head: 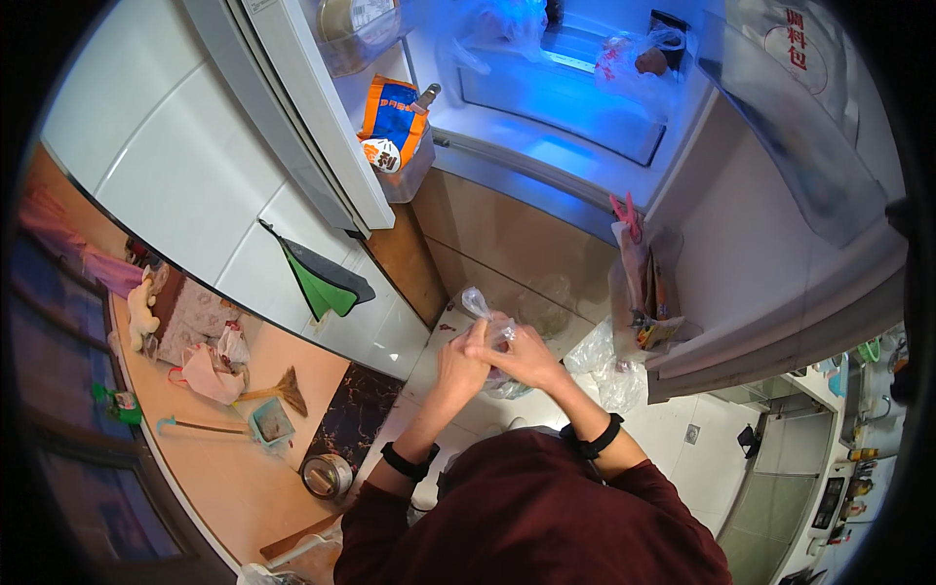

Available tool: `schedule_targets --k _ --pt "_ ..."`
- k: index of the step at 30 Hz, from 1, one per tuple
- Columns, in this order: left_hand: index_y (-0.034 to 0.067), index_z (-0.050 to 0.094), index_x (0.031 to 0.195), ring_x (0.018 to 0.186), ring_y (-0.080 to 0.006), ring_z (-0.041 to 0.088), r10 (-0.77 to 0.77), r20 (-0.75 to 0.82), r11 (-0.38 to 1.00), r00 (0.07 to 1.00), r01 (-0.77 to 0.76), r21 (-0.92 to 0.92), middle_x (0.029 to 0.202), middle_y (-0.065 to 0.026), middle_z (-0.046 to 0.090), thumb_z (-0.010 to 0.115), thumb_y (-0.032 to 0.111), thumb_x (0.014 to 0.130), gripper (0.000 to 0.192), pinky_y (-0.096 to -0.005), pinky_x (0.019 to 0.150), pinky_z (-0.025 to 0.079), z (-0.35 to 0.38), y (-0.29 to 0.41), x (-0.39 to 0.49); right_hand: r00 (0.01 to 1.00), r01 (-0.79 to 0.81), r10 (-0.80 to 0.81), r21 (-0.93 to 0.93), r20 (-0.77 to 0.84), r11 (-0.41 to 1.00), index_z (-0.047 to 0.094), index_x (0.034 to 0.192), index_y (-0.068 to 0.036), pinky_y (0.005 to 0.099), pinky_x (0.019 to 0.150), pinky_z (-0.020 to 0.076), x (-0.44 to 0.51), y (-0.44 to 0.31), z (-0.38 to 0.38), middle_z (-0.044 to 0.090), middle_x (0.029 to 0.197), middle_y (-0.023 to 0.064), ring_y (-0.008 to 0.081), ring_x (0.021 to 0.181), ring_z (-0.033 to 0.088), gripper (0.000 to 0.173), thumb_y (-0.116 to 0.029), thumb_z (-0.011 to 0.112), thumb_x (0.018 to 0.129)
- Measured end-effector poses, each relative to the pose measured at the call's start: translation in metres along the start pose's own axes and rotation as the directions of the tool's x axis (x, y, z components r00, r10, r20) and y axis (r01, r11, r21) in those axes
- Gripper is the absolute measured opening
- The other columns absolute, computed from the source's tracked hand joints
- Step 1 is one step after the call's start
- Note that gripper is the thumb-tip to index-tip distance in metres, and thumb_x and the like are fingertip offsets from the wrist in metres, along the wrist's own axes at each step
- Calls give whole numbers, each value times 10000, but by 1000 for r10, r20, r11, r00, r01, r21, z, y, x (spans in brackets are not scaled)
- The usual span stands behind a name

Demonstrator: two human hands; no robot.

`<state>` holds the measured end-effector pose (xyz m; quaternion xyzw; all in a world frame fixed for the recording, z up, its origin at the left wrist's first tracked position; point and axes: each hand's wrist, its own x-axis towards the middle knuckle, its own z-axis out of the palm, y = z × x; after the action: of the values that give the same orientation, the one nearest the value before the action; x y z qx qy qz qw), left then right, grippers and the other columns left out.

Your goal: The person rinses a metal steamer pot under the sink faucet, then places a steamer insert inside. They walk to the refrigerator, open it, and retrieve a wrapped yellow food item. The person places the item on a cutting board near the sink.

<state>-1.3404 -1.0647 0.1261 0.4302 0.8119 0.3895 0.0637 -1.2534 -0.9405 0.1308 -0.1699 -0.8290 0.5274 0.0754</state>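
Note:
Both of my hands are together at the neck of a clear plastic bag (504, 384), in front of the open refrigerator. My left hand (466, 360) has its fingers closed on the gathered plastic, whose loose end sticks up beyond the fingertips. My right hand (523, 357) grips the same neck from the other side, its fingers against those of the left. The bag's contents are mostly hidden beneath the hands. Other clear plastic bags (618, 376) lie on the floor tiles to the right of my hands.
The refrigerator's lower compartment (563, 102) holds plastic bags. Its left door bin carries an orange and blue packet (395, 121); its right door bin (651, 307) holds clipped packets. A green and grey cloth (322, 285) hangs on the left tiled wall. A dustpan (270, 424) and broom lie farther left.

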Motion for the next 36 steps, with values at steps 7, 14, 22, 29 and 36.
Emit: schedule_targets --k 7,14,22,29,36 --pt "-28 630 1048 777 -216 650 -39 274 937 961 131 -324 857 -148 663 643 69 833 236 -343 689 494 -14 -4 17 978 -177 198 735 59 655 582 838 -60 264 458 277 -1 12 -3 450 603 -40 79 486 359 374 -377 494 1014" --pt "-16 666 954 862 -83 561 57 464 618 884 334 -712 946 -6 613 657 100 868 145 -267 769 455 -12 -22 28 962 -259 -17 933 272 251 500 786 -77 252 512 316 -4 23 -12 411 630 -20 75 556 356 327 -314 529 1009" --pt "24 603 817 736 -56 451 124 517 661 847 318 -679 746 40 462 613 101 817 77 -235 669 355 -22 -43 38 988 107 -137 340 66 934 588 908 -29 334 592 443 4 9 -31 619 795 67 178 680 570 74 -78 638 882" --pt "45 578 745 546 -32 316 -82 599 556 797 535 -636 631 76 401 565 268 934 292 -226 521 231 -35 -47 53 744 372 -569 -489 -352 789 579 860 -59 396 589 484 30 12 3 582 751 103 296 683 614 149 -7 678 761" --pt "34 706 1078 550 -17 364 -74 530 511 845 488 -707 634 56 453 593 224 972 245 -208 487 269 -66 -70 71 561 394 -754 -692 -341 606 655 823 -70 324 526 468 58 -23 20 595 710 59 230 619 605 215 -17 770 649"
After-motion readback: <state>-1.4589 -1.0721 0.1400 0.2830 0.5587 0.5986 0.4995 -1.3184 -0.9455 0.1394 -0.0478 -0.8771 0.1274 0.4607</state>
